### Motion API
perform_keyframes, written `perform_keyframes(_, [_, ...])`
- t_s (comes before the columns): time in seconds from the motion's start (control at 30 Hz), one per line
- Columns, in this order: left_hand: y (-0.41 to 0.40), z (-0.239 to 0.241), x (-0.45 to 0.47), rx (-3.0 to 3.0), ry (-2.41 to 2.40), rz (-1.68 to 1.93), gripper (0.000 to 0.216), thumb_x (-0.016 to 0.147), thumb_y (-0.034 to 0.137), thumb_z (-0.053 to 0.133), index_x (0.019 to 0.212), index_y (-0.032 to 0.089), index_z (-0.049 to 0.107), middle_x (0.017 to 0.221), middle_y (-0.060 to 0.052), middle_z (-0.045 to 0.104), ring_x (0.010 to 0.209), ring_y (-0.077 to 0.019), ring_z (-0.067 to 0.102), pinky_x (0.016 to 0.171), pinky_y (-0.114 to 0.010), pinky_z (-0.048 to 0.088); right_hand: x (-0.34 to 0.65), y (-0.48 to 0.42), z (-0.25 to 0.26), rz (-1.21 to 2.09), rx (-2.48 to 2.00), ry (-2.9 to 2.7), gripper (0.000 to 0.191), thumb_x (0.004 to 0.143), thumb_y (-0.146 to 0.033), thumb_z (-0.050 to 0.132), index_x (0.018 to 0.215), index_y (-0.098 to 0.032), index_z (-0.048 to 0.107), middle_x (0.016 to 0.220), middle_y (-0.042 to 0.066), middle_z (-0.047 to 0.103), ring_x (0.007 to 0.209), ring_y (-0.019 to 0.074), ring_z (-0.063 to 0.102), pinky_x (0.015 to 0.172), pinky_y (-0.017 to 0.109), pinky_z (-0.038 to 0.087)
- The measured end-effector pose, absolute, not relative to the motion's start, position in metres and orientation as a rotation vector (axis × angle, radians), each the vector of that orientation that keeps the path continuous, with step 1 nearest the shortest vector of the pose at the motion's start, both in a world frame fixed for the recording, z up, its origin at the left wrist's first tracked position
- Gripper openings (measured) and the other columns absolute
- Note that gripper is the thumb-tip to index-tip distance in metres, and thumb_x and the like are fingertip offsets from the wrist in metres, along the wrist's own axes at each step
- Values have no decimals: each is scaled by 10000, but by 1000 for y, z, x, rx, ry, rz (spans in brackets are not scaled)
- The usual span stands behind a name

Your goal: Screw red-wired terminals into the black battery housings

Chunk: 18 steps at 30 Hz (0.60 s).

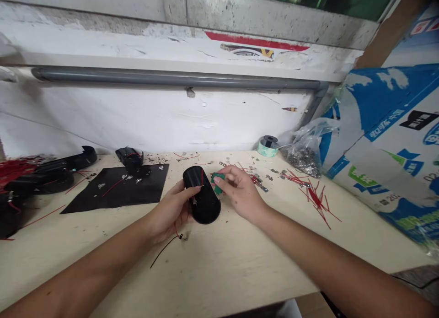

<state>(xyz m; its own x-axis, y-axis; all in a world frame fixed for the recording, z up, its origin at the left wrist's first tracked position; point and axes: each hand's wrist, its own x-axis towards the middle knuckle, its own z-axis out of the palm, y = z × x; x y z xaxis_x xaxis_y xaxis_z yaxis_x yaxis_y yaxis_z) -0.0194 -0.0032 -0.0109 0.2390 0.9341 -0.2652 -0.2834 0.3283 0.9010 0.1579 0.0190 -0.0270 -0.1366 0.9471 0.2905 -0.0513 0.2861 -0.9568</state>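
My left hand (173, 208) is closed round a black plastic housing (206, 208), long with rounded ends, tilted above the table. The thumb presses inside it, beside a short red wire (202, 177). Below that hand dangles a thin black wire (163, 251) with a small metal piece at its upper end. Just right of the housing, my right hand (240, 190) pinches a small green piece (217, 182) between thumb and fingers. The fingers cover part of this piece, so its exact kind cannot be made out.
A black sheet (137, 192) bears small metal tabs. More black housings (41, 178) and red wires stand at the left. Rightward lie loose red wires (317, 199), a plastic bag of metal parts (303, 153), a tape roll (268, 148) and a large printed carton (387, 148).
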Motion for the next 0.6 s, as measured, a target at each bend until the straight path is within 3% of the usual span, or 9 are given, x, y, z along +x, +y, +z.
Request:
perform_keyframes(0.33, [-5,-11,-20,940,992,939,366,832,260,681,1187,221,600,917,-41,707,759,-152,666,577,-208,504,155,18,-26,1167,-839,-1491,280,752,-406,742,922,-188,702,556,-71,391,518,107,363,498,258,294])
perform_keyframes(0.6, [-3,-19,-22,1043,935,916,384,841,259,672,1216,241,590,1119,-52,687,948,-179,659,695,-232,519,155,18,-32,1165,-846,-1509,187,755,-335,754,842,-179,700,614,-28,563,549,112,462,528,264,363])
